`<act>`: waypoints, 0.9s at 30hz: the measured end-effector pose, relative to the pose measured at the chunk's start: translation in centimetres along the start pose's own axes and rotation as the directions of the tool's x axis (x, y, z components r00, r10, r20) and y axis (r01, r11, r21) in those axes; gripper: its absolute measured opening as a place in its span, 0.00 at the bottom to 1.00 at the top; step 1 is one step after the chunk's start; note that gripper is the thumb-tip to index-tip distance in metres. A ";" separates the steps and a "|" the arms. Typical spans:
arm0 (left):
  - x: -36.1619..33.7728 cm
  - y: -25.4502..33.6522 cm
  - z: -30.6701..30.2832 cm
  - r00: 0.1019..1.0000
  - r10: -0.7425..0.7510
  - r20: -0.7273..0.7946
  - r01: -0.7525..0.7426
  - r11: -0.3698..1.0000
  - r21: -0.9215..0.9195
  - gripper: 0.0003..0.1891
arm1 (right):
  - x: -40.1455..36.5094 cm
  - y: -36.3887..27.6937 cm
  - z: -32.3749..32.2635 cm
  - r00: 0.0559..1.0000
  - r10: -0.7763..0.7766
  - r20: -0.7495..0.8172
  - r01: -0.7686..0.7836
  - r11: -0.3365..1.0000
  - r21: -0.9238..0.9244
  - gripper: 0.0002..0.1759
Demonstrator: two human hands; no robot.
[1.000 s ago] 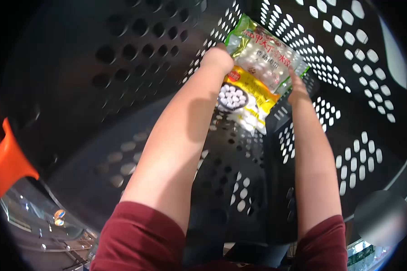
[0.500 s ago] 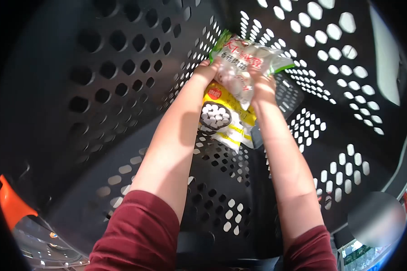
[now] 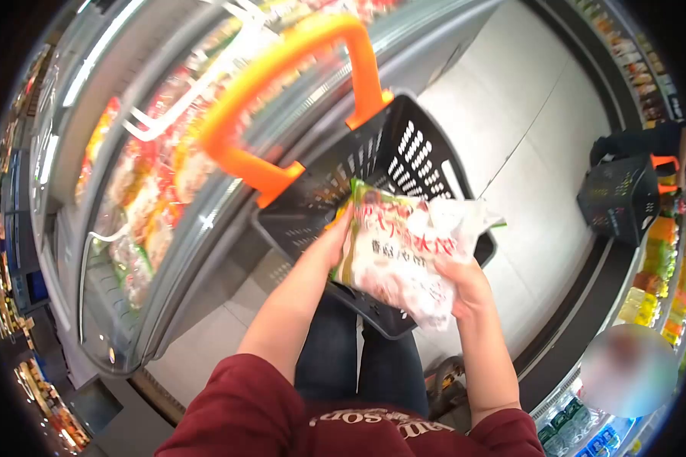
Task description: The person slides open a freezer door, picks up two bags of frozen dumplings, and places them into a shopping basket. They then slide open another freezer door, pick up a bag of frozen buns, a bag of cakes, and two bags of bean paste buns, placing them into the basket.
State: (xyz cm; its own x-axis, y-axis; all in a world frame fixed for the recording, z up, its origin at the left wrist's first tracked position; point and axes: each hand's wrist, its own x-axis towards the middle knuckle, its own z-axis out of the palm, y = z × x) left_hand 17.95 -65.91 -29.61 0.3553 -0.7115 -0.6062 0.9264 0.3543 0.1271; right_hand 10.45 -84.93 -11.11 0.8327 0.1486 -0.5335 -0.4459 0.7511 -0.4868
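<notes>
Both my hands grip a white plastic bag of frozen dumplings with green edges and red lettering. My left hand holds its left edge, and my right hand has its right side, thumb on the front. The bag is raised over a black perforated shopping basket and covers much of its inside. On the basket's far side stands an orange handle. A sliver of a yellow package shows beside my left hand; the rest is hidden.
An open-topped freezer full of bagged goods runs along the left. At the right, another black basket stands near a person in dark clothing, with shelves of drinks nearby. Tiled floor lies between.
Earlier my hands were deep in the basket with the bag lying over a yellow package. Now the bag is lifted up toward me, and my head view has drawn back from the basket.
</notes>
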 end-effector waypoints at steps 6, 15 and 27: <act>-24.4 -2.0 14.7 0.870 0.394 0.297 -0.408 0.913 -0.014 0.34 | -12.7 -6.3 13.3 0.951 0.057 0.303 -0.025 0.994 -0.110 0.36; -45.8 0.4 19.2 0.554 0.828 -0.082 -0.800 0.557 0.221 0.24 | -13.6 -2.1 28.4 0.875 -0.321 0.363 0.469 0.369 -0.803 0.27; -64.0 8.0 5.2 0.489 0.821 -0.295 -0.800 0.557 0.222 0.19 | -0.7 16.2 43.7 0.906 -0.027 0.421 0.366 0.548 -0.752 0.14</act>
State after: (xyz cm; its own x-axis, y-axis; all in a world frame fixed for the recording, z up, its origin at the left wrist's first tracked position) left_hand 3.25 -20.67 14.31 0.8973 0.1218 -0.4242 0.2592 0.6324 0.7299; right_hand 17.01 -44.76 11.64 0.9053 0.3853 -0.1788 -0.1864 -0.0179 -0.9823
